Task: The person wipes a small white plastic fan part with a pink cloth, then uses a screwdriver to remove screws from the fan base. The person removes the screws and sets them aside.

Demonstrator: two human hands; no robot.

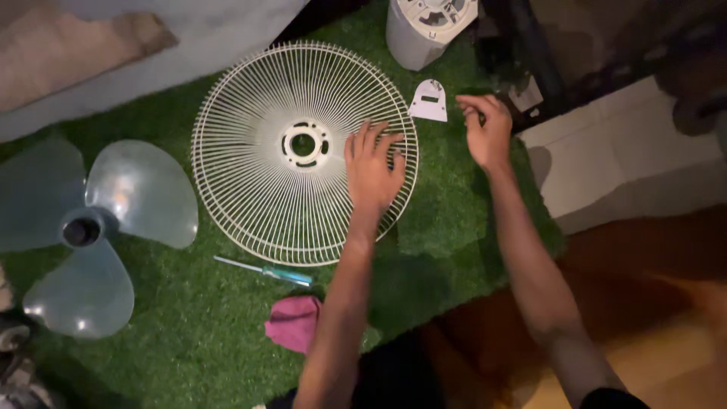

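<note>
My left hand [372, 168] flat with fingers spread on the round white fan cage [303, 151] on green grass mat [189, 318], my right hand [485, 130] pinching something tiny, near small white plate [429, 101], blue fan blades [83, 227] far left

1 fan grille [250, 113], 1 fan blade [91, 227], 1 screwdriver [265, 270], 1 pink cloth [294, 322], 2 hands [372, 170]

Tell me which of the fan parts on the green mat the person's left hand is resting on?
The round white wire fan guard: the left hand lies flat on its right side. The pale translucent three-blade propeller and the small white plastic cover lie untouched.
</note>
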